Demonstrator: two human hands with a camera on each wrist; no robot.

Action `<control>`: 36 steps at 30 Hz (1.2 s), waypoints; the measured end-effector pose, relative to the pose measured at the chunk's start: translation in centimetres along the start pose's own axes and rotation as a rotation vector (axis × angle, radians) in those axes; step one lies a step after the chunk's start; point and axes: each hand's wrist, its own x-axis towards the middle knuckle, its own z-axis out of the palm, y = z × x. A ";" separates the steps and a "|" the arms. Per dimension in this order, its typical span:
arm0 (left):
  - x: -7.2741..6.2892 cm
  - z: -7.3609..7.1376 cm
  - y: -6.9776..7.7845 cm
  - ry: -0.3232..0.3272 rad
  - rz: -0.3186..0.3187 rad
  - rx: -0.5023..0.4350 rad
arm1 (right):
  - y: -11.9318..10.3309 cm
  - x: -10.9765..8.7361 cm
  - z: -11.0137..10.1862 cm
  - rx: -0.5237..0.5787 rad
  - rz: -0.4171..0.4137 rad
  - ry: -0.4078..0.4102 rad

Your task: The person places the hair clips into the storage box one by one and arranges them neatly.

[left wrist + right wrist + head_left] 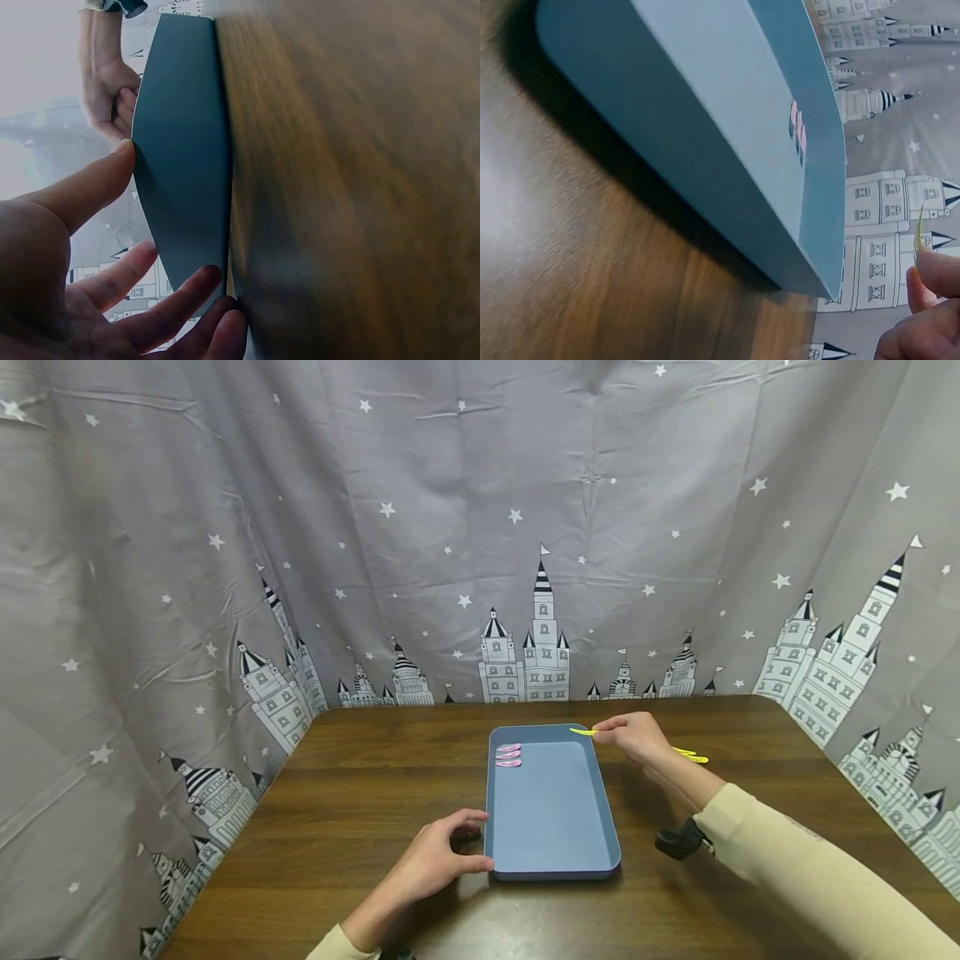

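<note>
A blue-grey tray (553,810) lies lengthwise on the wooden table. Three pink hair clips (508,755) sit in a short column by its far left corner. My right hand (636,737) pinches a yellow hair clip (582,732) between thumb and fingertips, over the tray's far right corner. In the right wrist view that yellow clip (919,231) points up from the fingertips. My left hand (444,855) touches the tray's left wall, thumb at the near corner; in the left wrist view its fingers (176,309) are spread along the wall.
More yellow hair clips (692,756) lie on the table (390,777) right of the tray, partly hidden behind my right forearm. A black wrist device (678,841) hangs at my right cuff. A grey curtain (420,527) with stars and castles stands behind the table.
</note>
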 end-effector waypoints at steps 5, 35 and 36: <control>0.0 0.0 -0.1 0.001 0.000 0.005 | -0.7 0.5 1.2 -0.005 -0.001 -0.003; 0.0 0.0 -0.1 0.000 0.014 -0.006 | -2.2 2.2 8.2 -0.035 0.057 -0.035; 0.0 0.0 -0.1 0.000 0.014 -0.006 | -2.1 2.2 8.4 -0.037 0.053 -0.036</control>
